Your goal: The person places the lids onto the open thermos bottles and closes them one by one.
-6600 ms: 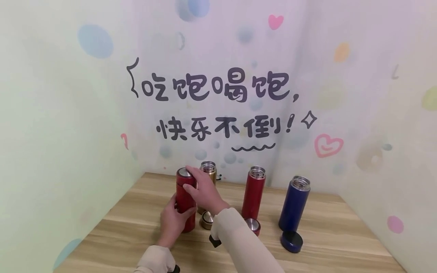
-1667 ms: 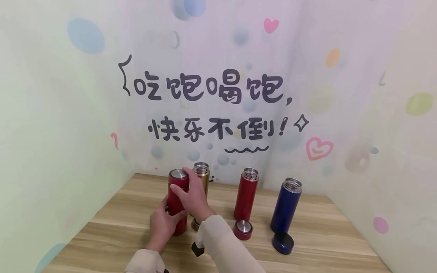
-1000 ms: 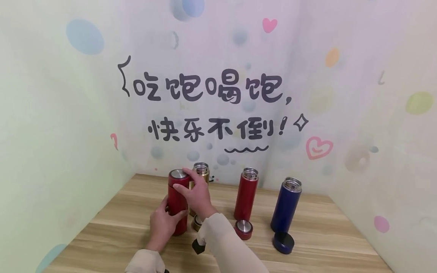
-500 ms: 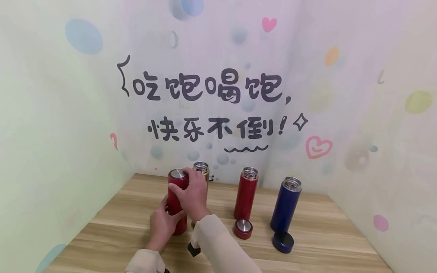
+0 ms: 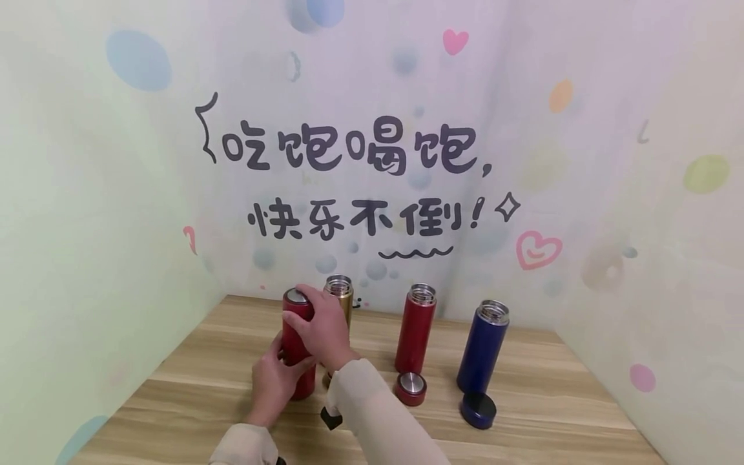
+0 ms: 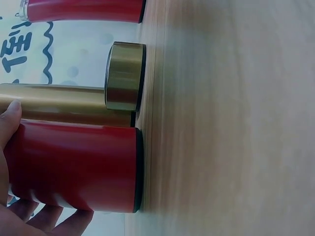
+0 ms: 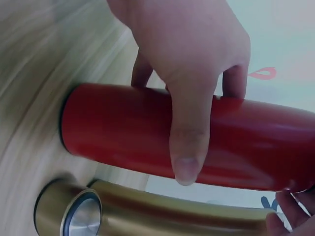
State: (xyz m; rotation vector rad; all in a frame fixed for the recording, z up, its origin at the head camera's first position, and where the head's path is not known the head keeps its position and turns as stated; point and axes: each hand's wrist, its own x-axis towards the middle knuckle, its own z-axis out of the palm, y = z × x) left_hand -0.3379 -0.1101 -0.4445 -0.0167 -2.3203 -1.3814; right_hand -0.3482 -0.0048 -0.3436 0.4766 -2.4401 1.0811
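Note:
A red thermos (image 5: 296, 345) stands upright on the left part of the table. My left hand (image 5: 273, 384) grips its lower body, thumb on one side and fingers on the other, as the left wrist view also shows. Over the top, my right hand (image 5: 325, 326) holds the silver-topped red lid (image 5: 293, 307) between thumb and fingers. The lid sits on the thermos. Right beside it is an uncapped gold thermos (image 5: 345, 302), partly hidden by the right hand. Its gold lid (image 6: 125, 76) rests on the table in front, mostly covered in the head view.
A second red thermos (image 5: 415, 336) stands uncapped further right, its lid (image 5: 411, 387) in front. Beyond it is an uncapped blue thermos (image 5: 484, 349) with a blue lid (image 5: 479, 410) before it. A printed backdrop (image 5: 360, 84) encloses the wooden table (image 5: 552, 413).
My right hand has changed its grip around the lid several times. Its fingers now lie further left over the silver top. My left hand keeps the thermos in the same place.

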